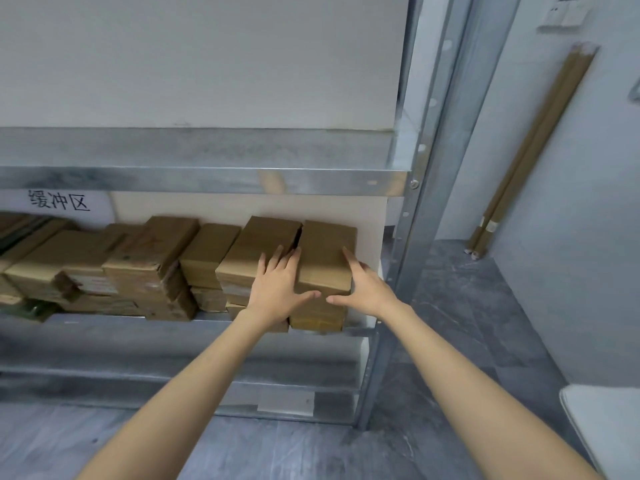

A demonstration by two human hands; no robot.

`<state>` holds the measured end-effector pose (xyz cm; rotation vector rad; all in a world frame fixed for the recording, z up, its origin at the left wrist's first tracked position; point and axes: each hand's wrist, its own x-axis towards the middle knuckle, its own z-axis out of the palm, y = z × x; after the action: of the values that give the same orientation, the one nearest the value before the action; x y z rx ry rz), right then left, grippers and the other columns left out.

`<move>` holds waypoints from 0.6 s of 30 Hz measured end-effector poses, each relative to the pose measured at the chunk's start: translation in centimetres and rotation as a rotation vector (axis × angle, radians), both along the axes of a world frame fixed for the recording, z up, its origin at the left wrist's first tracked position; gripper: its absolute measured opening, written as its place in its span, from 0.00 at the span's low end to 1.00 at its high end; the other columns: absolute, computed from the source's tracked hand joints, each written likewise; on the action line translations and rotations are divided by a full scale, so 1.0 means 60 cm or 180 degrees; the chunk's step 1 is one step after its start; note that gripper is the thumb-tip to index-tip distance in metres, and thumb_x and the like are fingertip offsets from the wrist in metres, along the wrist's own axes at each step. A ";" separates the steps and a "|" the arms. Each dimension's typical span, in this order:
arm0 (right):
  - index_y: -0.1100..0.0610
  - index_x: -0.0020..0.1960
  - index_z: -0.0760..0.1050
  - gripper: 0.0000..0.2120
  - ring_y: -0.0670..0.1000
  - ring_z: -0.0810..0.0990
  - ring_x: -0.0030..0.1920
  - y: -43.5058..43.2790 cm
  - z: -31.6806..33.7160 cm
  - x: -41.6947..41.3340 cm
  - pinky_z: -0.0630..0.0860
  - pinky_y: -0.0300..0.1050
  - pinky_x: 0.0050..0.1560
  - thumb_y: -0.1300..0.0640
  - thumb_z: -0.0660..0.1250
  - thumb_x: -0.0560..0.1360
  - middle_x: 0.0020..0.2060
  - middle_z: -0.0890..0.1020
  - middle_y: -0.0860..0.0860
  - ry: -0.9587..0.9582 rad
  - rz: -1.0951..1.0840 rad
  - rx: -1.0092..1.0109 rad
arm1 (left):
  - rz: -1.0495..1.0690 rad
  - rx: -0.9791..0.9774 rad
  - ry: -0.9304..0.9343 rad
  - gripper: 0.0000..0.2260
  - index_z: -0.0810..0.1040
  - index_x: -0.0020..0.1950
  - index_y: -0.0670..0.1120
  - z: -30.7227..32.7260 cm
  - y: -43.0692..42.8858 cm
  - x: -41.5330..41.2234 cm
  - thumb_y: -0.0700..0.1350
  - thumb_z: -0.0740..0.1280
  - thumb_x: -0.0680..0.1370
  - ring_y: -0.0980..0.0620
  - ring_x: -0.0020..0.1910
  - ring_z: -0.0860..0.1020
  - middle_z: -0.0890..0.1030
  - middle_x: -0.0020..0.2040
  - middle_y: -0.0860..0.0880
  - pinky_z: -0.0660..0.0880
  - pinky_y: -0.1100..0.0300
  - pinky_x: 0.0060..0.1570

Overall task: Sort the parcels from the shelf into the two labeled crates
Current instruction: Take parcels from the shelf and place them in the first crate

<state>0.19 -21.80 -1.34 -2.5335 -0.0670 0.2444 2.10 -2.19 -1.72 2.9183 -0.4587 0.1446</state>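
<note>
Fingers (278,261) of the left hand (277,289) lie straight, tips in the gap left of the rightmost brown cardboard parcel (325,251); the right hand (363,285), fingers also straight, flanks its right side. The parcel sits on the grey metal shelf (104,327), long axis pointing away.

parcels (325,258) — matt brown cardboard | shelf (207,181) — dull galvanised metal

I read this as stockroom or small warehouse: galvanised metal rack (207,181), brown cardboard boxes (152,258) packed on its lower shelf, handwritten label (59,204) above them, cardboard tubes (530,150) leaning on wall (571,237) right of rack.
</note>
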 end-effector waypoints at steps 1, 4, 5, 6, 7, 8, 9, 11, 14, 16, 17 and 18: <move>0.46 0.80 0.41 0.54 0.60 0.65 0.73 -0.001 -0.001 0.001 0.68 0.56 0.70 0.40 0.74 0.70 0.76 0.62 0.58 -0.0014 0.0010 0.0019 | 0.0000 -0.0027 -0.0005 0.45 0.51 0.80 0.45 0.000 -0.001 0.000 0.68 0.64 0.73 0.48 0.79 0.48 0.61 0.78 0.47 0.42 0.46 0.76; 0.48 0.81 0.41 0.54 0.59 0.64 0.74 0.000 0.001 -0.003 0.67 0.55 0.71 0.42 0.75 0.70 0.76 0.62 0.58 0.0001 -0.0018 0.0129 | -0.0022 -0.0153 -0.0146 0.45 0.52 0.79 0.45 0.003 -0.003 -0.003 0.67 0.65 0.72 0.49 0.79 0.50 0.63 0.77 0.47 0.41 0.47 0.76; 0.48 0.81 0.40 0.54 0.59 0.64 0.74 0.001 0.002 -0.004 0.66 0.55 0.71 0.42 0.75 0.70 0.76 0.61 0.58 0.0017 -0.0024 0.0184 | -0.0034 -0.0216 -0.0205 0.45 0.52 0.79 0.44 0.004 -0.003 -0.004 0.67 0.65 0.72 0.49 0.79 0.50 0.63 0.77 0.47 0.41 0.48 0.76; 0.49 0.81 0.39 0.54 0.58 0.63 0.74 0.003 0.003 -0.006 0.66 0.55 0.72 0.42 0.75 0.71 0.77 0.61 0.57 0.0024 -0.0035 0.0232 | -0.0047 -0.0289 -0.0236 0.45 0.52 0.79 0.44 0.005 -0.003 -0.008 0.66 0.66 0.72 0.49 0.79 0.51 0.64 0.76 0.47 0.41 0.48 0.76; 0.49 0.80 0.39 0.54 0.58 0.63 0.75 0.004 0.004 -0.009 0.66 0.55 0.72 0.42 0.74 0.71 0.77 0.60 0.57 0.0015 -0.0059 0.0272 | -0.0062 -0.0382 -0.0269 0.45 0.52 0.79 0.44 0.007 -0.004 -0.013 0.66 0.67 0.72 0.49 0.78 0.52 0.64 0.76 0.46 0.42 0.48 0.76; 0.50 0.80 0.38 0.55 0.58 0.62 0.75 0.006 0.006 -0.013 0.65 0.55 0.72 0.42 0.75 0.71 0.77 0.59 0.56 0.0002 -0.0086 0.0300 | -0.0076 -0.0484 -0.0299 0.45 0.52 0.79 0.43 0.010 -0.005 -0.019 0.65 0.68 0.72 0.49 0.78 0.53 0.65 0.76 0.46 0.43 0.49 0.76; 0.50 0.80 0.37 0.55 0.57 0.62 0.75 0.008 0.009 -0.019 0.65 0.56 0.72 0.42 0.75 0.71 0.78 0.59 0.56 -0.0012 -0.0098 0.0326 | -0.0094 -0.0583 -0.0305 0.46 0.52 0.79 0.43 0.014 -0.005 -0.025 0.64 0.69 0.72 0.48 0.78 0.53 0.64 0.76 0.45 0.45 0.49 0.76; 0.50 0.80 0.36 0.56 0.57 0.62 0.76 0.013 0.017 -0.033 0.65 0.57 0.73 0.43 0.75 0.70 0.78 0.59 0.54 -0.0041 -0.0123 0.0370 | -0.0123 -0.0785 -0.0239 0.47 0.51 0.79 0.42 0.024 -0.001 -0.038 0.62 0.71 0.71 0.47 0.77 0.55 0.62 0.77 0.45 0.51 0.51 0.76; 0.48 0.80 0.37 0.56 0.56 0.62 0.75 0.024 0.029 -0.065 0.66 0.58 0.72 0.43 0.75 0.70 0.78 0.59 0.53 -0.0116 -0.0196 0.0438 | -0.0087 -0.1117 -0.0101 0.49 0.51 0.79 0.44 0.040 0.013 -0.063 0.60 0.74 0.69 0.47 0.75 0.59 0.63 0.77 0.46 0.63 0.53 0.71; 0.47 0.80 0.36 0.57 0.57 0.63 0.74 0.035 0.038 -0.090 0.66 0.59 0.72 0.42 0.76 0.70 0.77 0.61 0.54 -0.0205 -0.0291 0.0395 | -0.0058 -0.1244 -0.0039 0.48 0.51 0.79 0.46 0.050 0.024 -0.087 0.59 0.74 0.69 0.48 0.72 0.62 0.66 0.75 0.48 0.67 0.52 0.67; 0.47 0.80 0.35 0.57 0.57 0.63 0.74 0.041 0.043 -0.104 0.66 0.59 0.72 0.42 0.76 0.69 0.76 0.62 0.54 -0.0251 -0.0338 0.0344 | -0.0083 -0.1297 -0.0026 0.47 0.51 0.79 0.46 0.055 0.029 -0.099 0.58 0.75 0.69 0.48 0.71 0.63 0.66 0.74 0.48 0.68 0.51 0.65; 0.47 0.79 0.34 0.58 0.58 0.64 0.73 0.048 0.047 -0.118 0.66 0.59 0.71 0.42 0.76 0.69 0.75 0.63 0.55 -0.0298 -0.0382 0.0311 | -0.0138 -0.1356 0.0005 0.47 0.51 0.79 0.47 0.059 0.034 -0.112 0.56 0.75 0.69 0.47 0.70 0.63 0.66 0.74 0.49 0.68 0.51 0.65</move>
<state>-6.90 -18.89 1.46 -2.4404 0.0356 0.0731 -4.63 -0.14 1.85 2.4901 -0.4295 0.2059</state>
